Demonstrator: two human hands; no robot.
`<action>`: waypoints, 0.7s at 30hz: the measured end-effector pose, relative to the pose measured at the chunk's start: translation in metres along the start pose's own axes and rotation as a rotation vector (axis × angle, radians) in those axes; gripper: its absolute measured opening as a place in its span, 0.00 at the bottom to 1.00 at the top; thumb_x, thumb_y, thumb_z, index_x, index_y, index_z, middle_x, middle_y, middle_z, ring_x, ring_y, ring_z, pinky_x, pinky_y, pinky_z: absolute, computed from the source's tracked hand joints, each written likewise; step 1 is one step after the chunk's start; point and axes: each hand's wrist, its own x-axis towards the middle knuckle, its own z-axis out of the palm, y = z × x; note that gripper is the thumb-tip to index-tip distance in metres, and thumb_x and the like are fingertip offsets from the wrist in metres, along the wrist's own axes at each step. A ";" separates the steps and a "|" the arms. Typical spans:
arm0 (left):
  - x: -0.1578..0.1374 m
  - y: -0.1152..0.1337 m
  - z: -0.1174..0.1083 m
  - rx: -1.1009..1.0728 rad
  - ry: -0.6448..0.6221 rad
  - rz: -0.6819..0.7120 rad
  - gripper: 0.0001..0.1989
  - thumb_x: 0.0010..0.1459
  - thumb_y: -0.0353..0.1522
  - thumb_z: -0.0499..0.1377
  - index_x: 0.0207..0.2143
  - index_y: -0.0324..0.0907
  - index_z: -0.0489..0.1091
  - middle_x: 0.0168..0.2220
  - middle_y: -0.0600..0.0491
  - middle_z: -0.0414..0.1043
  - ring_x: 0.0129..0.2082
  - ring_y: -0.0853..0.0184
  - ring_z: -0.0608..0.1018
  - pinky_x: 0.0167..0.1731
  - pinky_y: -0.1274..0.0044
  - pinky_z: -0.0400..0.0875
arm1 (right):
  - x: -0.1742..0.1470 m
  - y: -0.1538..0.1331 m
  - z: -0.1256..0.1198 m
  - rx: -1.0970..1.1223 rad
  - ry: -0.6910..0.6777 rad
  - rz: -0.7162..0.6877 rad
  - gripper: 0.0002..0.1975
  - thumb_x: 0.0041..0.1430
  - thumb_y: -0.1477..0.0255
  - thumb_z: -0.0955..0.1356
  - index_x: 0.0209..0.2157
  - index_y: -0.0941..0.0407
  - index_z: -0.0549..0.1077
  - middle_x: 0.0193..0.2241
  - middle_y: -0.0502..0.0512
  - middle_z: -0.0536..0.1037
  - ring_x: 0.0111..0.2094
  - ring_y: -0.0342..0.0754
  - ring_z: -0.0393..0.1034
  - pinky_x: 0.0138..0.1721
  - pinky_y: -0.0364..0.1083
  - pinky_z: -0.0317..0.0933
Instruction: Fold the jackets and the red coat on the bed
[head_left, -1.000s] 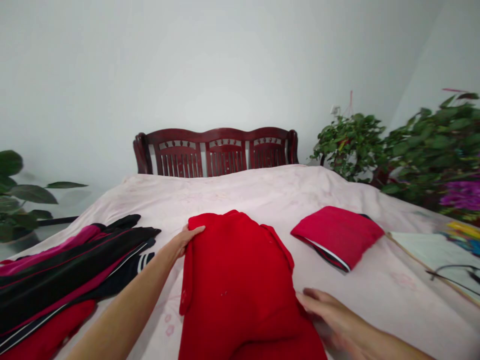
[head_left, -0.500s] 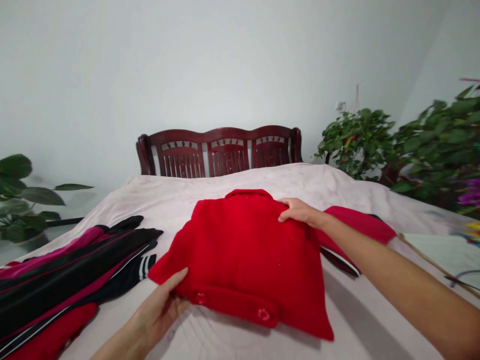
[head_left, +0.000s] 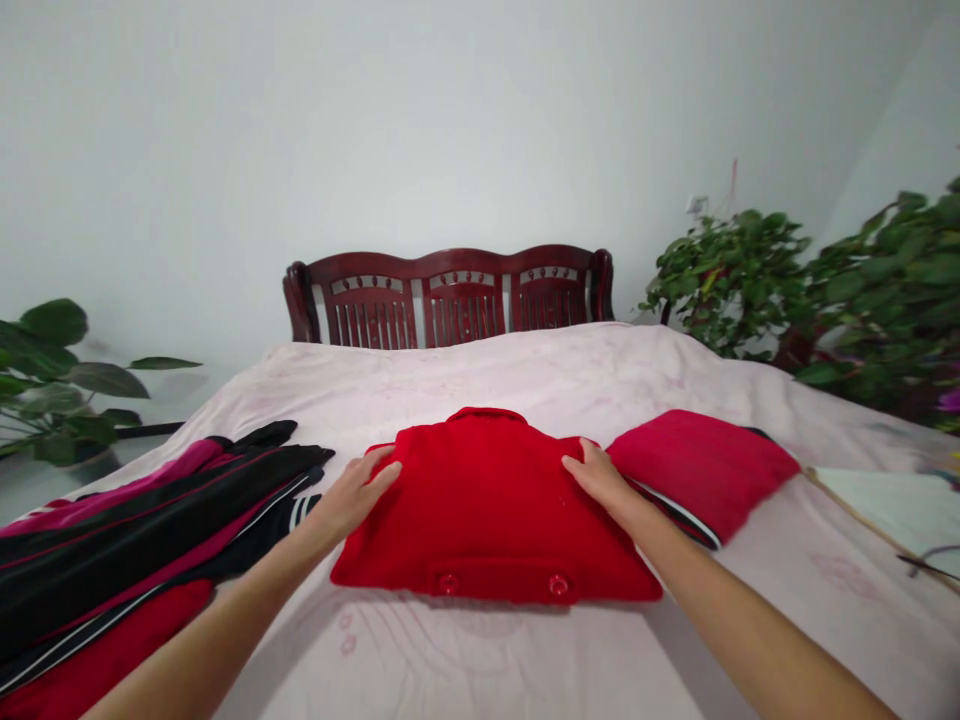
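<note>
A folded red coat (head_left: 487, 505) is in front of me over the bed, its collar at the far end and a buttoned strap along the near edge. My left hand (head_left: 361, 487) grips its left side, thumb on top and the other fingers partly hidden by the cloth. On the opposite side my right hand (head_left: 598, 474) has hold of the coat near the shoulder, thumb also on top. Just beyond my right hand lies a folded crimson garment (head_left: 709, 465) with a black-and-white edge.
Black, magenta and navy clothes (head_left: 165, 530) lie at the left. A pale sheet (head_left: 450, 375) covers the bed, with a dark wooden headboard (head_left: 461, 290) behind. A white fan-like item (head_left: 885, 500) is at the right. Potted plants (head_left: 727, 280) stand on both sides.
My left hand has moved from the coat's near left corner up to its left side. The coat has been lowered and levelled, and my right hand has come down with it.
</note>
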 end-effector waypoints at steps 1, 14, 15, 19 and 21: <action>0.007 0.008 0.009 0.118 0.035 0.089 0.25 0.63 0.43 0.49 0.56 0.40 0.68 0.56 0.44 0.71 0.58 0.57 0.70 0.58 0.64 0.63 | -0.005 -0.005 -0.006 -0.003 -0.007 -0.017 0.29 0.62 0.63 0.62 0.60 0.63 0.63 0.56 0.71 0.69 0.58 0.59 0.64 0.54 0.52 0.59; 0.023 -0.022 0.101 0.620 -0.117 0.041 0.29 0.66 0.48 0.42 0.67 0.52 0.54 0.69 0.47 0.51 0.69 0.51 0.52 0.60 0.49 0.54 | -0.040 -0.066 0.024 -0.171 -0.316 -0.389 0.35 0.67 0.53 0.51 0.69 0.57 0.48 0.70 0.57 0.45 0.70 0.55 0.37 0.67 0.60 0.35; 0.023 -0.022 0.100 0.617 -0.121 0.037 0.29 0.66 0.48 0.42 0.67 0.52 0.54 0.69 0.48 0.51 0.69 0.52 0.52 0.60 0.50 0.54 | -0.035 -0.062 0.028 -0.182 -0.310 -0.376 0.35 0.68 0.54 0.51 0.69 0.58 0.48 0.70 0.58 0.44 0.70 0.54 0.37 0.67 0.58 0.35; 0.021 -0.017 0.097 0.613 -0.110 0.004 0.29 0.67 0.47 0.42 0.67 0.50 0.54 0.69 0.47 0.50 0.69 0.52 0.51 0.61 0.52 0.54 | -0.028 -0.053 0.030 -0.191 -0.240 -0.358 0.32 0.69 0.59 0.52 0.68 0.61 0.51 0.69 0.59 0.48 0.69 0.53 0.40 0.67 0.55 0.38; 0.016 -0.016 0.097 0.608 -0.099 -0.018 0.29 0.67 0.47 0.42 0.67 0.49 0.55 0.70 0.47 0.50 0.69 0.51 0.52 0.61 0.52 0.54 | -0.031 -0.049 0.029 -0.177 -0.171 -0.357 0.29 0.69 0.64 0.53 0.66 0.61 0.56 0.68 0.60 0.53 0.68 0.53 0.45 0.66 0.55 0.41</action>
